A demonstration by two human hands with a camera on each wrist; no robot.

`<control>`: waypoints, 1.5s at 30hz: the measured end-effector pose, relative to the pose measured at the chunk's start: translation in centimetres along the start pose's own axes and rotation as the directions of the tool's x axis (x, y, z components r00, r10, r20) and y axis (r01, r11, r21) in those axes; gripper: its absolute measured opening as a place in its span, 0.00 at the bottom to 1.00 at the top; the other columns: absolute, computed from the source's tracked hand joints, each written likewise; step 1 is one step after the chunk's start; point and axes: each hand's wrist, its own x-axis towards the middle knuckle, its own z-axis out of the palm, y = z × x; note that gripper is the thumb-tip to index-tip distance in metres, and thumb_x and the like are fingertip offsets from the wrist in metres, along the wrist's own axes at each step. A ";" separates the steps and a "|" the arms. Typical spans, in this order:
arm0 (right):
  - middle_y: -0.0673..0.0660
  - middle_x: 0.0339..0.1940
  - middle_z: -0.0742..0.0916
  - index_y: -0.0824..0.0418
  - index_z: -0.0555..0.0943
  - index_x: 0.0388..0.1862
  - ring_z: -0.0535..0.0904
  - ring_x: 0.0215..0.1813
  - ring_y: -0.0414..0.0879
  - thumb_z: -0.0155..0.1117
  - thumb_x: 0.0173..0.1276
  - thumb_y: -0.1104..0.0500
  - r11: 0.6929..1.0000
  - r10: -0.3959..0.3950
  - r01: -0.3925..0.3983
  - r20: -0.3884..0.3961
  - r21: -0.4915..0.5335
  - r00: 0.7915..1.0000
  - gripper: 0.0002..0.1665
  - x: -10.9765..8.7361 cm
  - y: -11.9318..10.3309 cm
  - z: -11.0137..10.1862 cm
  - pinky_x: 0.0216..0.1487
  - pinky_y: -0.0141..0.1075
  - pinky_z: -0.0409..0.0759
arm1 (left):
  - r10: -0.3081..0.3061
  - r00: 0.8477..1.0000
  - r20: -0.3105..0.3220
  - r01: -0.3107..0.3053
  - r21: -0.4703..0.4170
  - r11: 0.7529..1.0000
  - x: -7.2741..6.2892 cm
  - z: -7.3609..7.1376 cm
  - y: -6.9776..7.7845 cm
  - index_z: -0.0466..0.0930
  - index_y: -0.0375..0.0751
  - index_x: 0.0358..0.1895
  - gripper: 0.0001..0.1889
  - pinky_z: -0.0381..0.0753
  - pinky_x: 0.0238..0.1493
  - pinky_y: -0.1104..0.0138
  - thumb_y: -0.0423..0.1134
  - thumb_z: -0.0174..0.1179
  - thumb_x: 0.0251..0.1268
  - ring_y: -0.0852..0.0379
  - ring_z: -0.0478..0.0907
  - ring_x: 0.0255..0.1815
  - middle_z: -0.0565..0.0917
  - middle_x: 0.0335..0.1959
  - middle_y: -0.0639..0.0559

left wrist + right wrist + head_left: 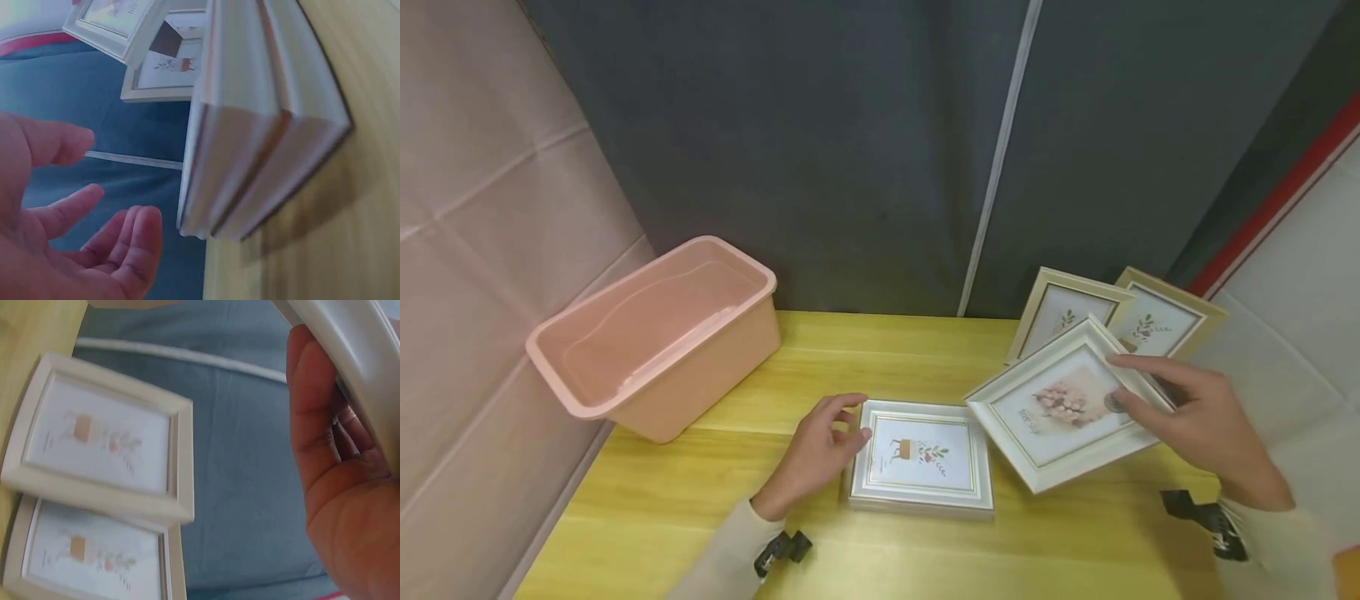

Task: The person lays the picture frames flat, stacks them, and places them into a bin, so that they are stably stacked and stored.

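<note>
My right hand [1206,417] grips the right edge of a white picture frame [1052,408] with a pink blossom print, thumb over its front. This picture frame tilts above the tabletop, its left corner overlapping a stack of picture frames [921,458] in the head view. In the left wrist view the stack shows two frames, one on the other. Beside its left edge hovers my left hand [820,450], fingers loosely bent and holding nothing. Behind the raised frame stand two cream picture frames with plant prints, a left one [1060,308] and a right one [1165,321].
A pink plastic bin [700,367] stands at the back left of the yellow wood-grain table [685,492]. A dark curtain [850,167] with a pale strip closes off the back. Light cloth walls border both sides, with a red band [1277,196] on the right.
</note>
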 end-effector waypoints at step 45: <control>0.35 0.59 0.88 0.72 0.86 0.55 0.86 0.50 0.33 0.70 0.58 0.82 0.931 0.066 -0.104 0.119 0.349 0.991 0.25 0.5 -2.0 10.1 0.47 0.24 0.86 | 0.304 0.931 0.205 -0.239 -0.288 0.927 2.9 2.6 4.1 0.75 0.42 0.72 0.25 0.89 0.53 0.62 0.38 0.65 0.74 0.55 0.84 0.54 0.82 0.62 0.44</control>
